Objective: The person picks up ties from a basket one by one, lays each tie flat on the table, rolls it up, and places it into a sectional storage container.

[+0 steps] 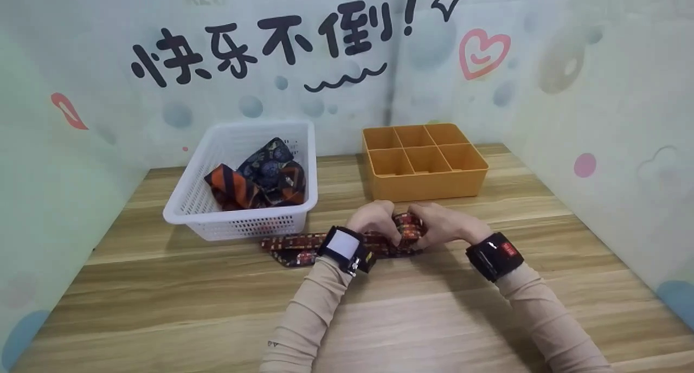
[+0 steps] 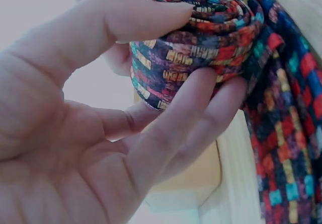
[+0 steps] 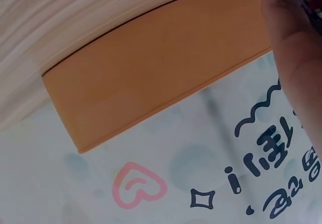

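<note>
A multicoloured patterned necktie (image 1: 293,243) lies across the wooden table, its right end wound into a thick coil. My left hand (image 1: 374,218) grips the coil from the left; in the left wrist view, the thumb presses its upper edge and the fingers curl along its side. From the right, my right hand (image 1: 444,223) pinches the same coil between thumb and fingers. The loose length trails left under my left wrist, towards the basket. In the right wrist view, only part of my right hand (image 3: 297,58) shows at the edge, beside a dark sliver of the tie.
A white perforated basket (image 1: 238,217) at back left holds an orange-and-navy striped necktie (image 1: 233,186) and a dark blue patterned one (image 1: 268,161). Beyond my hands stands an orange divided box (image 1: 428,186) with several compartments. Printed walls enclose the table's back and sides.
</note>
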